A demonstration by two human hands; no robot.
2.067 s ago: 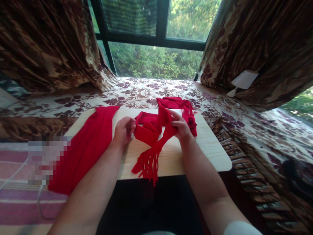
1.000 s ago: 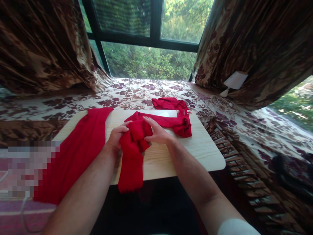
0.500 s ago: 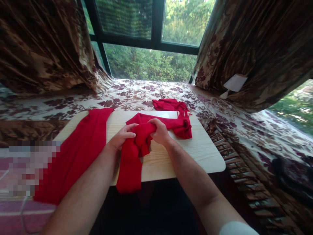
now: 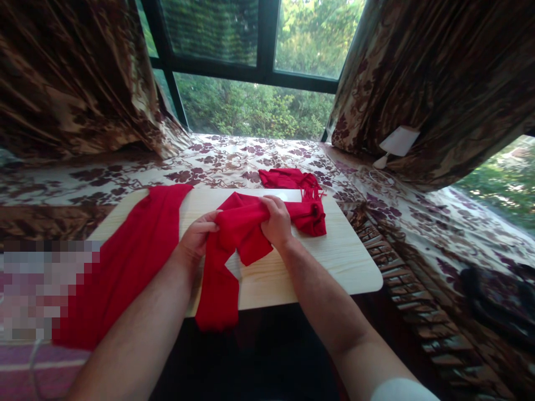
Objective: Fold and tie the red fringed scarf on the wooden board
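Note:
A red scarf [image 4: 240, 228] lies bunched across the middle of a light wooden table [image 4: 334, 250], one end hanging over the near edge. My left hand [image 4: 196, 236] grips the scarf from the left, fingers curled into the fabric. My right hand [image 4: 276, 221] is closed over the scarf's fold from the right. The scarf's far part runs right to a fringed red heap [image 4: 307, 214] near the table's back edge. A second red scarf [image 4: 137, 256] lies flat along the table's left side, draping off toward me.
Floral patterned bedding [image 4: 234, 159] surrounds the table. Brown patterned curtains [image 4: 75, 83] hang at left and right of a dark-framed window [image 4: 251, 67]. A small white lamp [image 4: 395, 145] sits at the right. A pixelated patch covers the lower left.
Both hands came together at the table's middle and gathered the scarf. The fringed end that hung over the near edge is gone; a plain folded end hangs there now. My right hand closed over the fold.

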